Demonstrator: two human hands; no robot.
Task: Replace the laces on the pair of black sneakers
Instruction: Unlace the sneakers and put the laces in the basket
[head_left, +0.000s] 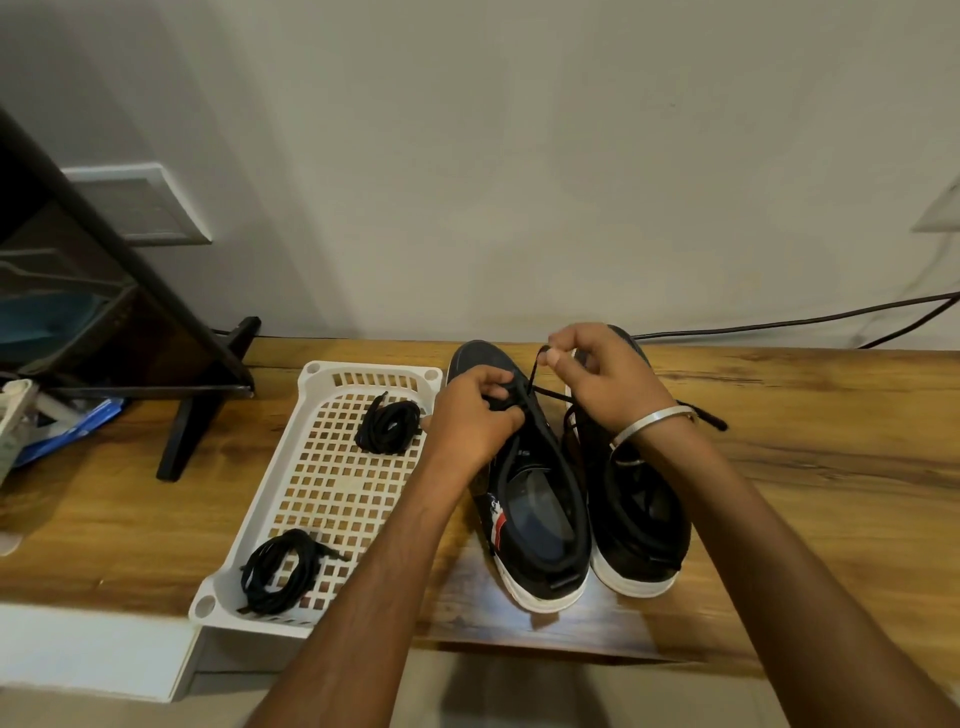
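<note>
Two black sneakers with white soles stand side by side on the wooden table, heels toward me: the left sneaker (540, 525) and the right sneaker (636, 525). My left hand (475, 421) grips the laced front of the left sneaker. My right hand (597, 379) pinches a black lace (535, 382) and holds it up taut from that sneaker's eyelets. Another lace end (709, 418) lies on the table right of my right wrist, which wears a metal bangle. Two coiled black laces lie in the white tray: one at the far end (389, 428), one at the near end (285, 569).
The white perforated tray (270, 467) sits left of the sneakers. A dark monitor stand (202, 400) and papers (47, 421) occupy the far left. A black cable (779, 325) runs along the wall at the back right. The table's front edge (571, 649) is near me.
</note>
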